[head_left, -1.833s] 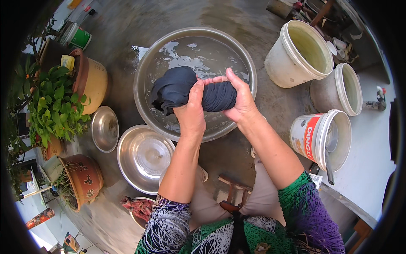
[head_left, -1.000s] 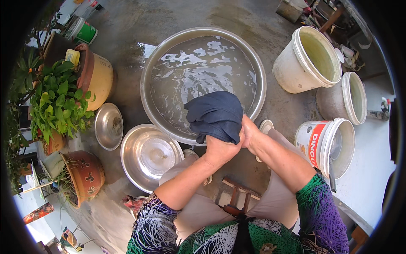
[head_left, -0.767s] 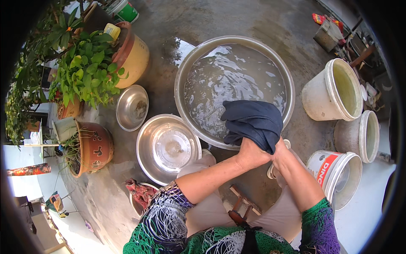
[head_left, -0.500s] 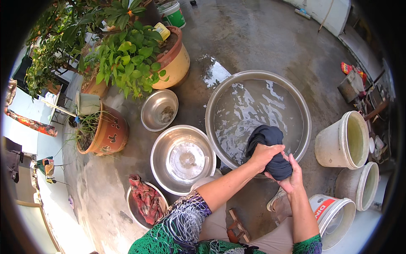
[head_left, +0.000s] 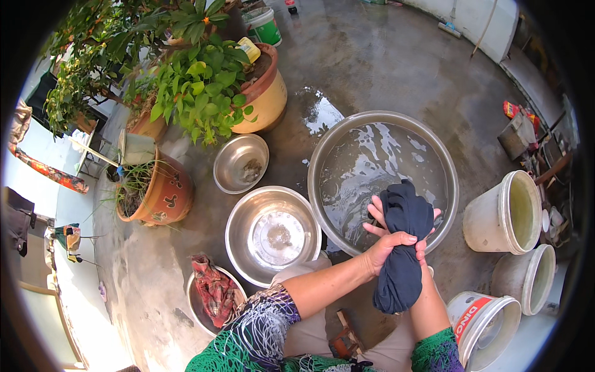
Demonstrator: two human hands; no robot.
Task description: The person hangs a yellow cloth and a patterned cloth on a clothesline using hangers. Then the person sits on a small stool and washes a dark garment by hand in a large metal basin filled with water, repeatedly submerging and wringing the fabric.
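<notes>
A bunched dark navy cloth (head_left: 406, 282) hangs over the near right part of a wide metal basin (head_left: 319, 208) of cloudy water. My left hand (head_left: 387, 248) is closed round its narrowed middle, thumb across the top. Beneath the cloth's upper part lies my right hand (head_left: 376, 218), mostly hidden; its spread fingers seem to stick out on the left, with a fingertip showing on the right. The lower bulge of cloth drapes over my right wrist. Whether the cloth drips cannot be seen.
Left of the basin stand a shiny metal basin (head_left: 238, 254), a smaller metal bowl (head_left: 224, 177) and a bowl holding a red checked cloth (head_left: 214, 291). White buckets (head_left: 486, 217) line the right side. Potted plants (head_left: 263, 102) stand far left. The concrete floor (head_left: 372, 59) is wet.
The cloth has come nearer me and now stretches lengthwise, with its lower bulge over my right wrist. My right hand has loosened from its grip and its fingers have spread.
</notes>
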